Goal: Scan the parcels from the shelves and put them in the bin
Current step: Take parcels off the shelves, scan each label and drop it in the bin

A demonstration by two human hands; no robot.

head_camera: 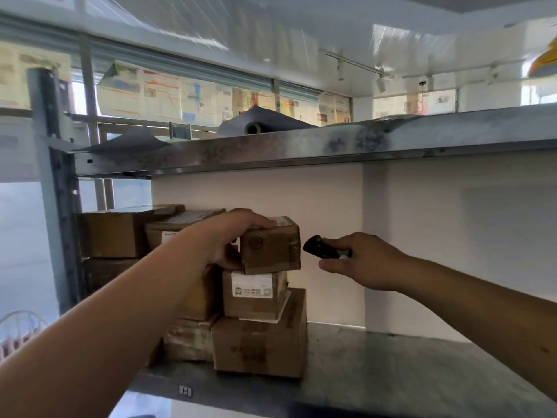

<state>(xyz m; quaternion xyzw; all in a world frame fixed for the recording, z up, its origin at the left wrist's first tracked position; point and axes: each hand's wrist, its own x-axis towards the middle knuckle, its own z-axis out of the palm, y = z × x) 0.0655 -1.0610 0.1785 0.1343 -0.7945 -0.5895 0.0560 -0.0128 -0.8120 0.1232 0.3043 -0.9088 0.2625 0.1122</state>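
Now the left hand (229, 236) holds the top cardboard box (271, 247); the right hand (361, 260) holds the scanner (319, 248) beside it. Many boxes wait; no bin shows.

Both bare forearms reach forward. The left hand (224, 236) curls fingers over the top and thumb on the near side of what it grips; the right hand (360, 260) pinches something, knuckles up.

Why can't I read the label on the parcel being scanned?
Head view: motion blur smears everything; the top parcel under the left hand shows its label edge-on, the scanner in the right hand is soft, and the window backlight dims the shelf.
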